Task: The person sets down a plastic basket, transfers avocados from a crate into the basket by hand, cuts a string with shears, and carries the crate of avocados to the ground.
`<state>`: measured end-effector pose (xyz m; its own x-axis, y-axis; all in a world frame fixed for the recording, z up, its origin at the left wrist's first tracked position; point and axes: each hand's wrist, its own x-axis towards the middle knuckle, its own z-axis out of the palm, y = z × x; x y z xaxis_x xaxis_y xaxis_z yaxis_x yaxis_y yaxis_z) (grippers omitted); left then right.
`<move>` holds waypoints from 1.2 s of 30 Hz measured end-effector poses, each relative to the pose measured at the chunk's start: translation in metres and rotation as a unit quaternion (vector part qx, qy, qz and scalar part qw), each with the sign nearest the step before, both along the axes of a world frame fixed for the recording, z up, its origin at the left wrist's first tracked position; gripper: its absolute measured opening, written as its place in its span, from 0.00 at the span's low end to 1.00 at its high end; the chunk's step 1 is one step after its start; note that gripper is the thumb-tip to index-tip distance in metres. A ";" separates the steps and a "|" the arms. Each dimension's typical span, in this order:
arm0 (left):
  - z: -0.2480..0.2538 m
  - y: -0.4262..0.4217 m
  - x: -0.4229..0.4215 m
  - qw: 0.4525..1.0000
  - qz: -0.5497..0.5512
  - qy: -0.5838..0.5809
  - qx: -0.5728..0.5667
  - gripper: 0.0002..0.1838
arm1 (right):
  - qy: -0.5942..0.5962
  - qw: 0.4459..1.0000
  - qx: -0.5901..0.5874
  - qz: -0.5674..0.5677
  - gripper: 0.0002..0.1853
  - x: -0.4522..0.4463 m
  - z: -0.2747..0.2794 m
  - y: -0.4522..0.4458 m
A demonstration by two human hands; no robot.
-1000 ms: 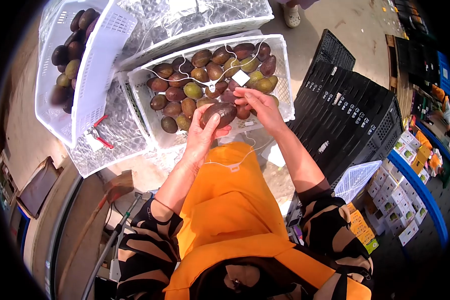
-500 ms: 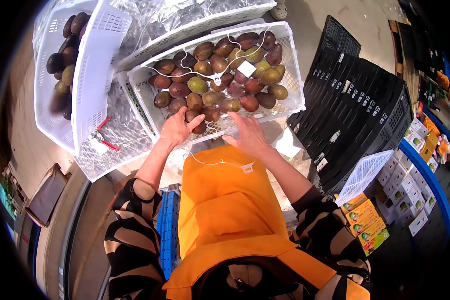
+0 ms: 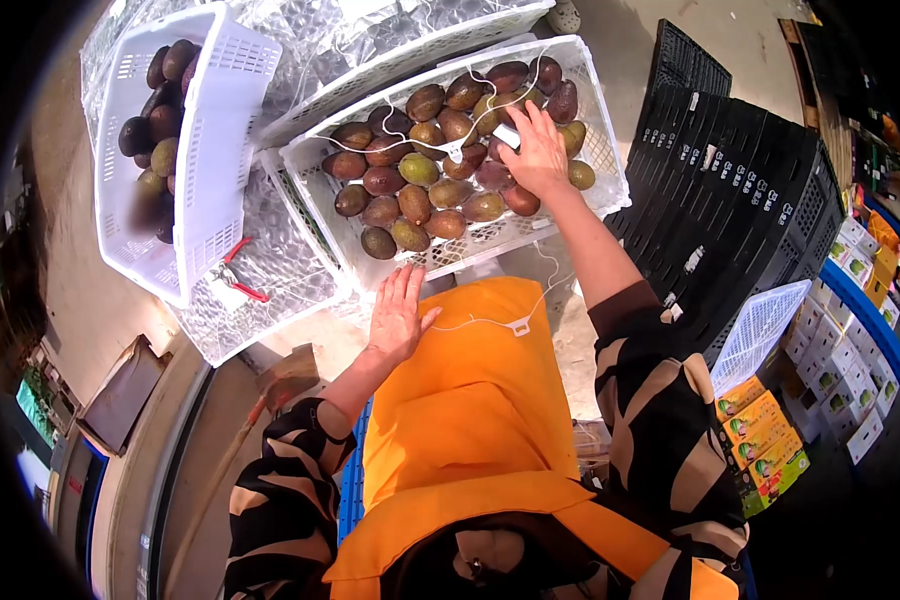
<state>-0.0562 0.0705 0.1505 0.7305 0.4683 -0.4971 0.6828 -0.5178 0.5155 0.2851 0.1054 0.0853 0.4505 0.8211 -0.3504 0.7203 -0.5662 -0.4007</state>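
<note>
My right hand (image 3: 536,155) is over the right part of a white plastic crate (image 3: 610,185), with its fingers stretched across the avocados (image 3: 418,170). A small white square slip (image 3: 504,136) shows between its thumb and forefinger, partly covered by the hand. At the crate's near edge rests my left hand (image 3: 398,310), fingers extended and holding nothing. The avocados, dark brown to green, lie mostly in a single layer. A thin white cord with a plastic clip (image 3: 455,152) runs over them. Another white clip (image 3: 518,326) hangs on a cord against the orange apron (image 3: 460,400).
On the left, a second white crate (image 3: 210,150) holds more avocados. Red-handled clippers (image 3: 242,275) lie beside it on clear wrapping. Black crates (image 3: 730,200) are stacked at right, near a white basket (image 3: 760,330) and printed cartons (image 3: 760,440).
My right hand has moved from the near edge to the avocados on the right. My left hand has drawn back from the avocados to the near rim. The view has shifted slightly.
</note>
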 end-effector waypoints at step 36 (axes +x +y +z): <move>-0.020 0.009 -0.009 0.990 0.073 -0.043 -0.113 0.25 | 0.367 0.661 0.123 -0.643 0.25 -0.054 0.028 0.013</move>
